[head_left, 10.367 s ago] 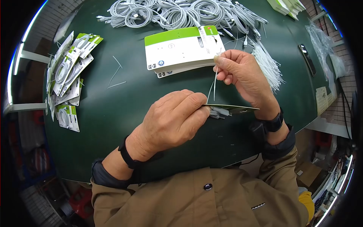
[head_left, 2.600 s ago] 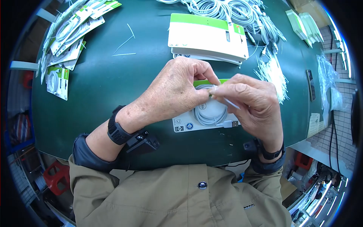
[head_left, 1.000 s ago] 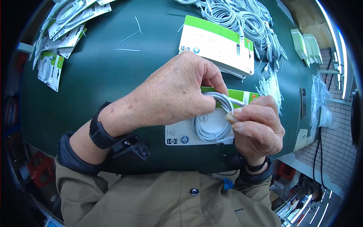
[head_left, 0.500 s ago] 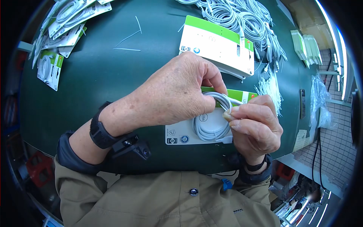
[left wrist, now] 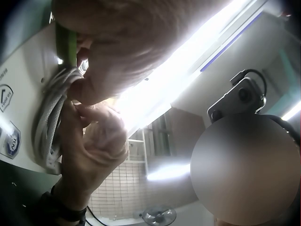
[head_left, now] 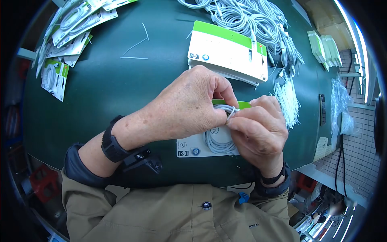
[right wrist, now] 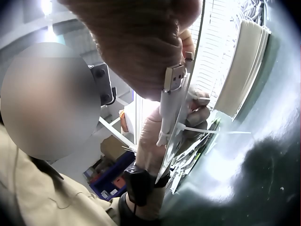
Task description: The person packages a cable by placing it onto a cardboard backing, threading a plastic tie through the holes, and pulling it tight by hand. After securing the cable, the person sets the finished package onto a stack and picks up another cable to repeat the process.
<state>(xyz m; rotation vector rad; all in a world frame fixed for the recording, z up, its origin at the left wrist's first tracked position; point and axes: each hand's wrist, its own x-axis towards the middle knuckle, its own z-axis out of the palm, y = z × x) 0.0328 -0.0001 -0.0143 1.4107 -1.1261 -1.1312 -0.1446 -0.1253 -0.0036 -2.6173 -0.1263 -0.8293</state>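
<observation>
A white and green cardboard card (head_left: 189, 142) lies face up before the person, with a coiled light grey cable (head_left: 216, 146) on its front. My left hand (head_left: 190, 101) grips the card and coil at the top, thumb and index finger curled about the coil's upper part. A thin white cable tie (head_left: 232, 111) loops the coil there, and my right hand (head_left: 260, 133) pinches at it with thumb and fingers. In the right wrist view, a USB plug (right wrist: 173, 80) hangs by the card's edge, and another cable tie (right wrist: 216, 131) sticks out from the card's back.
Beyond the hands stands a stack of blank cards (head_left: 225, 50), with a heap of grey cables (head_left: 246, 20) behind it. A bundle of white ties (head_left: 288, 103) lies to the right. Finished-looking carded cables (head_left: 55, 78) pile at the left, near loose tie pieces (head_left: 135, 47).
Ten seconds ago the card was edge-on and the right hand held a tie beyond it; now the coil faces up. In the last half second the right hand moved left, in against the coil.
</observation>
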